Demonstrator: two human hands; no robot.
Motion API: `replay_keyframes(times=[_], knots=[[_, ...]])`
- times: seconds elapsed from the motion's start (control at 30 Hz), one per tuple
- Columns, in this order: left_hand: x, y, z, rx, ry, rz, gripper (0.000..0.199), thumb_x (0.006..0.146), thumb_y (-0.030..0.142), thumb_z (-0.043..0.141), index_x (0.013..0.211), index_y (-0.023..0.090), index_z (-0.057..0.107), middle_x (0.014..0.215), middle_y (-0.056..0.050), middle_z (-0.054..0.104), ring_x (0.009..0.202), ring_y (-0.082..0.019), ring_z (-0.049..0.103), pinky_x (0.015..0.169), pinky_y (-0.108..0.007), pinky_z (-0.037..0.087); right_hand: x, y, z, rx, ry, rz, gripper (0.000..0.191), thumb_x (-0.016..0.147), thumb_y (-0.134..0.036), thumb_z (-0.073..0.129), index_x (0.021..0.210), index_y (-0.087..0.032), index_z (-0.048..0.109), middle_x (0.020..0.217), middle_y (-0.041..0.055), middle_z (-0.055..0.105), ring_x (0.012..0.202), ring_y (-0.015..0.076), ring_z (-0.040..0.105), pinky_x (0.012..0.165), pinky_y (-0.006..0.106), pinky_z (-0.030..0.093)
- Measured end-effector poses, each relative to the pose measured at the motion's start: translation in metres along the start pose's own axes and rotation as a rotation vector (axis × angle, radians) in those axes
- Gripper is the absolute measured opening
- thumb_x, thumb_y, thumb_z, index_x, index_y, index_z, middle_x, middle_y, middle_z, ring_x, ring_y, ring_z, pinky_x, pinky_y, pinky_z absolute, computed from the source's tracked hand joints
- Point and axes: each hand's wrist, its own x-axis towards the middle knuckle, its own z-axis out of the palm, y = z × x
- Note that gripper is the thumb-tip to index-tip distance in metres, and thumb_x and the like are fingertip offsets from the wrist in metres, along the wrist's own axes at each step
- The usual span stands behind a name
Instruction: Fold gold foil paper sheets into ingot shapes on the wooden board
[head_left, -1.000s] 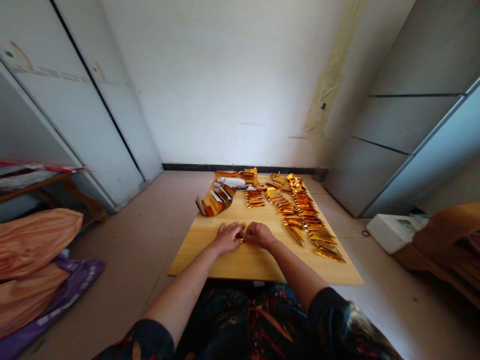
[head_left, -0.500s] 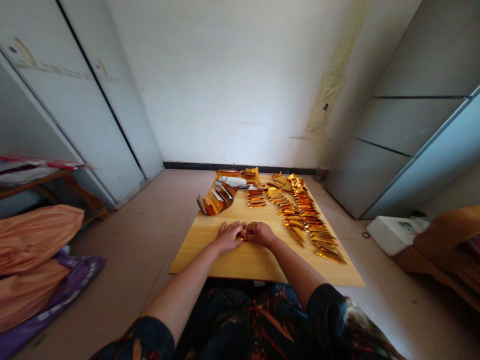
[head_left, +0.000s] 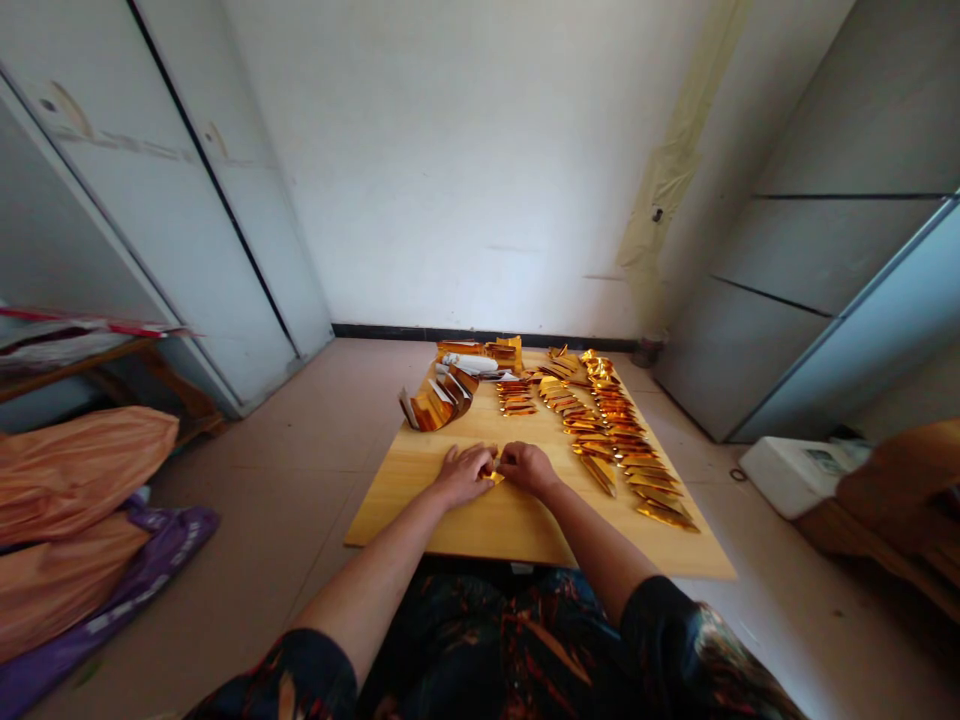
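Near the front of the low wooden table (head_left: 450, 520), a small piece of gold foil paper (head_left: 495, 478) is pinched between my two hands and mostly hidden by fingers. My left hand (head_left: 463, 474) closes on its left side. From the right, my right hand (head_left: 528, 467) grips it with bent fingers. Beyond my left hand lies a fanned stack of gold foil sheets (head_left: 435, 408). Rows of folded gold foil pieces (head_left: 619, 430) run down the table's right side, and a shorter row of folded pieces (head_left: 516, 397) sits at the middle back.
At the table's back lie a white roll-like bundle (head_left: 470, 363) and more gold paper (head_left: 504, 350). A white wall rises behind. Cabinets (head_left: 225, 200) stand left, a grey fridge-like unit (head_left: 772, 300) right. Orange and purple bags (head_left: 97, 500) lie at left; a white box (head_left: 787, 470) is at right.
My fingers have shifted slightly around the foil piece, and a bright gold edge now shows beneath them. The whole view has moved a little, with everything appearing slightly further right.
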Motion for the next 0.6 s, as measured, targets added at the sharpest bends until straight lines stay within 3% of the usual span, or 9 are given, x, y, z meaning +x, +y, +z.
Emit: replay_keyframes(times=[0.1, 0.2, 0.37, 0.6], knots=[[-0.001, 0.003, -0.003, -0.012, 0.001, -0.002, 0.016, 0.078, 0.029, 0.056, 0.092, 0.025, 0.051, 0.137, 0.001, 0.049, 0.134, -0.024, 0.033, 0.109, -0.058, 0.016, -0.007, 0.008, 0.001, 0.132, 0.109, 0.023, 0.006, 0.068, -0.012, 0.064, 0.069, -0.017, 0.062, 0.073, -0.0010, 0.059, 0.068, 0.0101, 0.052, 0.063, 0.019, 0.037], [-0.002, 0.005, -0.004, -0.011, 0.000, -0.005, 0.018, 0.078, 0.030, 0.055, 0.095, 0.025, 0.052, 0.136, 0.000, 0.050, 0.134, -0.024, 0.034, 0.109, -0.057, 0.016, -0.015, 0.010, 0.004, 0.201, 0.141, 0.011, 0.008, 0.067, -0.014, 0.067, 0.073, -0.017, 0.061, 0.076, -0.0016, 0.055, 0.067, 0.0095, 0.050, 0.062, 0.019, 0.039], [-0.002, 0.005, -0.004, 0.002, 0.001, -0.014, 0.026, 0.078, 0.029, 0.054, 0.104, 0.026, 0.051, 0.138, -0.003, 0.047, 0.132, -0.023, 0.035, 0.110, -0.056, 0.016, -0.020, -0.004, 0.011, 0.094, 0.114, 0.057, 0.013, 0.066, -0.020, 0.069, 0.075, -0.017, 0.060, 0.081, -0.0011, 0.053, 0.068, 0.0093, 0.049, 0.063, 0.019, 0.039], [-0.003, 0.004, -0.004, -0.003, 0.023, 0.003, 0.018, 0.079, 0.027, 0.053, 0.097, 0.025, 0.050, 0.128, -0.001, 0.054, 0.124, -0.021, 0.044, 0.109, -0.055, 0.019, -0.013, -0.013, 0.003, 0.003, 0.023, 0.171, 0.011, 0.069, -0.016, 0.065, 0.079, -0.017, 0.062, 0.085, 0.0008, 0.056, 0.073, 0.0104, 0.052, 0.063, 0.019, 0.038]])
